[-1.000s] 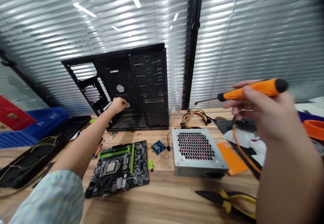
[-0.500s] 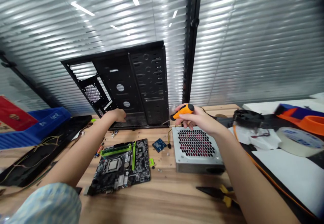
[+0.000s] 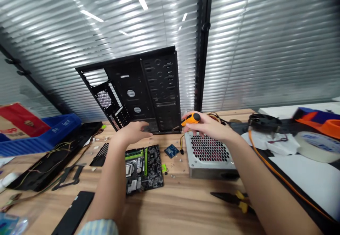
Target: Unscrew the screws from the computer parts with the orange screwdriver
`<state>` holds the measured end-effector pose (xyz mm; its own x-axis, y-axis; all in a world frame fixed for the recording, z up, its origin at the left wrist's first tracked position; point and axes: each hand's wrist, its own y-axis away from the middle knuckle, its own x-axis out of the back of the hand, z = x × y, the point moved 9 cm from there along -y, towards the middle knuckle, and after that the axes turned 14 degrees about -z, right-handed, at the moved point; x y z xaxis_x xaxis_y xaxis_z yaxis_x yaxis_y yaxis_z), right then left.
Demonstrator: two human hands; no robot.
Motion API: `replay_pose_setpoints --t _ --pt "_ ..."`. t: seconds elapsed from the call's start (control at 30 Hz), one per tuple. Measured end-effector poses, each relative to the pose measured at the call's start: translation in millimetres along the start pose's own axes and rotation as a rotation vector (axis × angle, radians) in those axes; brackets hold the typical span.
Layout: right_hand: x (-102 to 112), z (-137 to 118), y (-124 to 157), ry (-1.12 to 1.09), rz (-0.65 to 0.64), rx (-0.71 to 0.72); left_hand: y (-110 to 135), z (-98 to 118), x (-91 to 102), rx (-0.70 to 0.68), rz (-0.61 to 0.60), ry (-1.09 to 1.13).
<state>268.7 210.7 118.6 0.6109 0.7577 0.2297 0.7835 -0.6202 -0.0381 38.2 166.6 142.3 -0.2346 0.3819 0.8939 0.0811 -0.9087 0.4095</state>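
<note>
My right hand (image 3: 209, 127) is closed round an orange screwdriver (image 3: 190, 118) with a black cap, its tip pointing left toward the lower right corner of an upright black computer case frame (image 3: 148, 89). My left hand (image 3: 132, 133) hovers with fingers loosely spread just in front of the case's bottom edge, above a motherboard (image 3: 143, 169) lying flat on the wooden table (image 3: 180, 206). It holds nothing that I can see. A grey power supply (image 3: 212, 155) with a round-holed grille sits below my right hand.
Yellow-handled pliers (image 3: 233, 197) lie at the front right. A blue bin (image 3: 45, 135) and a black side panel with wires (image 3: 47, 160) are on the left. A tape roll (image 3: 317, 146), a black fan (image 3: 264, 121) and an orange cable lie on the right. Small screws dot the table.
My left hand has drawn back out of the case toward the motherboard. My right hand with the screwdriver came down from close to the camera to the case's lower right corner.
</note>
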Motion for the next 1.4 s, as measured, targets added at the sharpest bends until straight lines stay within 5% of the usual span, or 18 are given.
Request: replay_pose_setpoints --t 0.27,0.53,0.73,1.03,1.4 --pt "9 -59 45 -0.134 0.125 0.33 41 -7 12.5 -0.075 0.272 0.326" --pt "6 -101 83 -0.213 0.225 0.675 49 29 22.8 -0.388 0.399 0.39" --pt "5 -109 90 -0.177 0.292 0.669 44 47 23.5 -0.449 0.378 0.417" --pt "-7 -107 83 -0.232 0.201 0.668 25 78 16.2 -0.62 0.251 0.768" --pt "14 -109 102 -0.161 0.407 0.659 16 39 24.4 -0.505 0.329 0.752"
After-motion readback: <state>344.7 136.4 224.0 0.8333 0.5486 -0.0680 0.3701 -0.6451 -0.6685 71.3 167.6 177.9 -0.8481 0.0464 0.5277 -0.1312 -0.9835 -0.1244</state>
